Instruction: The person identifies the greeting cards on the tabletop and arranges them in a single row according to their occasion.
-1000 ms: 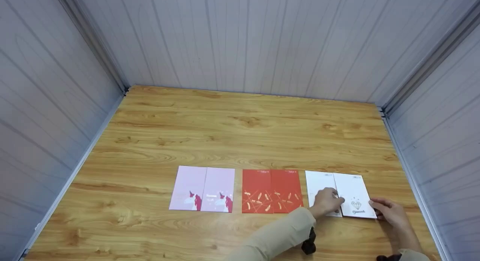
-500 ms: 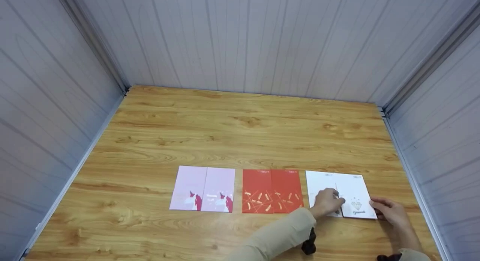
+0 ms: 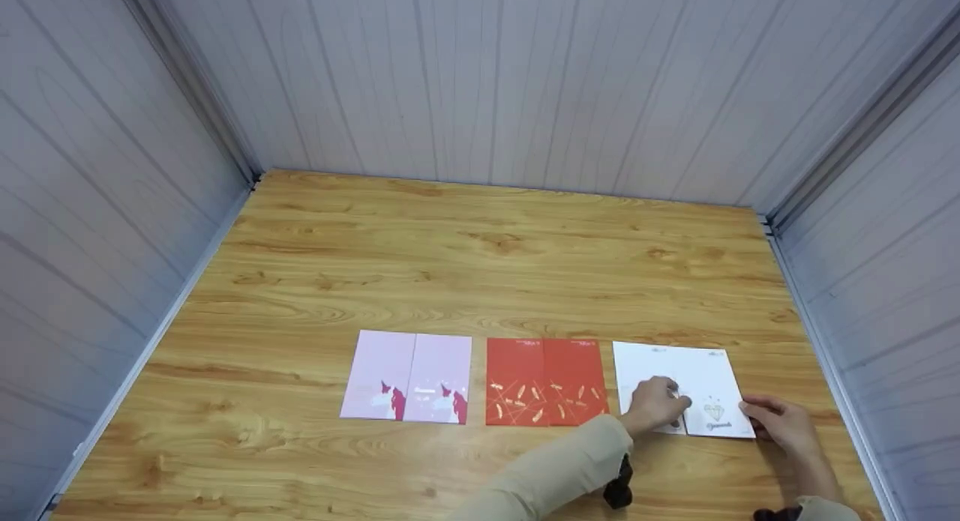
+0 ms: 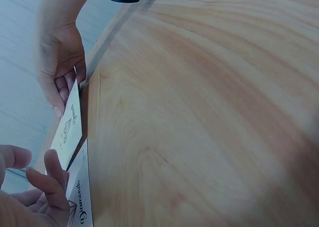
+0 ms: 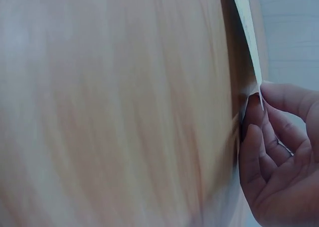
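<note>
Two white cards with a gold diamond print lie side by side at the right end of a row. My left hand (image 3: 654, 402) rests on the left white card (image 3: 637, 360), its bent fingers near the seam and covering much of the print. My right hand (image 3: 784, 423) pinches the near right edge of the right white card (image 3: 709, 375) between thumb and fingers. In the right wrist view, that card's edge (image 5: 251, 42) is raised slightly off the table. The left wrist view shows the right white card (image 4: 70, 127) tilted up from the left one (image 4: 79, 192).
To the left lie two red cards (image 3: 514, 363) with gold feathers, edges together. Farther left are two pink cards (image 3: 385, 356) with unicorn prints. All stand on a wood-grain table (image 3: 480, 266), enclosed by pale panel walls (image 3: 465, 79) at the back and sides.
The gap between the two white cards has narrowed at the far end, where their edges now meet. Both hands stay nearly in place.
</note>
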